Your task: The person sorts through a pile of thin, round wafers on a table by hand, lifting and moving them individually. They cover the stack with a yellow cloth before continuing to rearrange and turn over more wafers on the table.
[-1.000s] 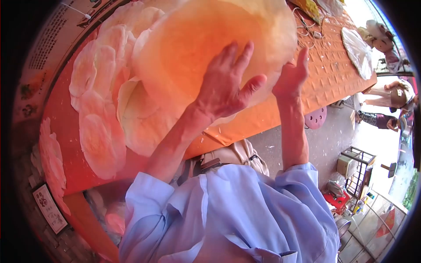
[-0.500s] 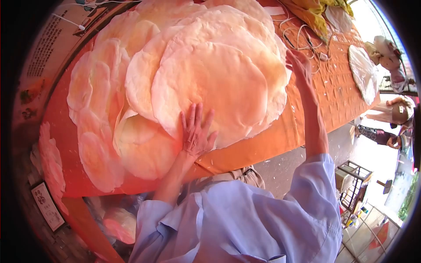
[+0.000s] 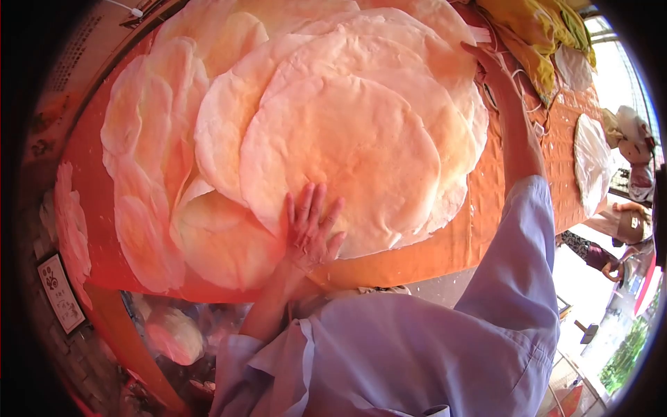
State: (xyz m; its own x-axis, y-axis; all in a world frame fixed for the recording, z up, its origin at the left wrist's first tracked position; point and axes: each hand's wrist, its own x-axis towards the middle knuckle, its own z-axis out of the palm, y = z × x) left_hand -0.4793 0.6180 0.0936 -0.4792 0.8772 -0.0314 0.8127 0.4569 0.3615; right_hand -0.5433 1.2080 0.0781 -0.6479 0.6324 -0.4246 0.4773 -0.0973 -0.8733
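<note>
Head view: one framed sign (image 3: 61, 293) was too small to read. The left hand (image 3: 313, 233) lay, fingers wide, on one round sheet (image 3: 347, 142); I couldn't tell if the right hand (image 3: 492, 62) gripped.

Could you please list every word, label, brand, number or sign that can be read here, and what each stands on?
None can be read with certainty.
Wall panel, upper left: rows of small characters, too blurred to read.
Framed sign, lower left: dark characters, too small and blurred to quote.
Pale round sheets: no lettering shows.
</note>
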